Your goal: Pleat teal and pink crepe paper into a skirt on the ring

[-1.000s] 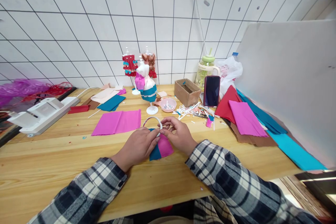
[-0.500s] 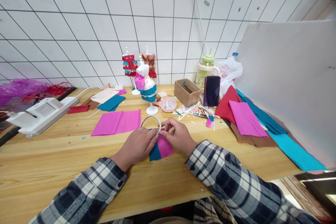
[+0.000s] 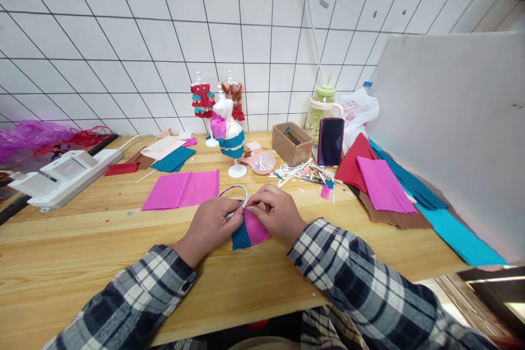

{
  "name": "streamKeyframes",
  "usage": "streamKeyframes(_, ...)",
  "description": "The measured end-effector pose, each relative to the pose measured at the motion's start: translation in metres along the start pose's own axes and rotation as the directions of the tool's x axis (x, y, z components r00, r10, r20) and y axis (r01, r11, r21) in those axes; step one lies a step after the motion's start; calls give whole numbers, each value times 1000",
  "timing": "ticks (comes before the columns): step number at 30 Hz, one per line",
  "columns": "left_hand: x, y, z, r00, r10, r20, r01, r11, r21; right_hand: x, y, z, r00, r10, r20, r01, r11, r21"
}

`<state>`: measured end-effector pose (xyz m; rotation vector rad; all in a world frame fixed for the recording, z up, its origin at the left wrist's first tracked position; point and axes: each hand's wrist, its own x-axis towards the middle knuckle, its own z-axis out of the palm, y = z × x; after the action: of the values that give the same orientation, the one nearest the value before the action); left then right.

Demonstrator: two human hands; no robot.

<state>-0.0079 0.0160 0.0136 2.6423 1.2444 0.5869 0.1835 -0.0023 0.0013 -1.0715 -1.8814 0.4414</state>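
Observation:
My left hand (image 3: 212, 225) is closed on a narrow white roll of tape (image 3: 246, 196), thumb pressed on its near rim. Directly below lies a small piece of crepe paper (image 3: 255, 231), half dark teal and half magenta, on the table. My right hand (image 3: 281, 212) pinches thumb and forefinger together at the piece's upper edge, close beside the roll. What sits between those fingertips is too small to make out. Beyond the hands stands a white mini dress form (image 3: 225, 106) with a teal-banded skirt and a magenta piece at its side.
A magenta sheet (image 3: 180, 190) lies left of my hands, near a white power strip (image 3: 74, 175). Behind are a pink dish (image 3: 268, 169), paper scraps (image 3: 295, 173), a cardboard box (image 3: 293, 145) and an upright phone (image 3: 331, 142). Folded coloured paper (image 3: 385, 186) lies at the right.
The tape roll has tipped lower and shifted slightly left with my left hand. My left thumb now bends over its rim. My right fingertips stay pinched by the crepe paper.

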Motion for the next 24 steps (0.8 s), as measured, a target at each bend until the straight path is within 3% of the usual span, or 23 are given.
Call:
streamKeyframes(5,1,11,-1,998,-8,-61,-1,991,-137,-6,-8,0,988,-148,46,151,985,-81)
streamKeyframes(9,3,0,-7,978,-203,-37,179,923,-340,-9,-14,-6,955,-246,-166,236,969,-74)
streamKeyframes(12,6,-34,-17,935,-323,-144,292,935,-202,-4,-10,-11,958,-126,-256,139,990,35)
streamKeyframes(14,8,-59,-21,959,-247,-138,262,959,106,0,-2,-10,988,-29,-152,48,992,119)
streamKeyframes(16,7,-77,-20,939,-312,-142,343,874,345,4,8,-6,996,61,-58,-51,986,162)
streamKeyframes(18,6,-82,-16,913,-393,-110,398,797,454,6,17,-1,986,165,-12,-159,964,214)
streamKeyframes(21,5,-68,-11,899,-406,-164,436,798,417,6,23,2,973,228,31,-228,939,258)
streamKeyframes(22,6,-59,-10,910,-375,-177,414,843,344,6,23,2,973,228,43,-232,938,257)
streamKeyframes(24,7,-38,-9,963,-259,-75,265,960,91,5,20,2,975,213,66,-222,947,233)
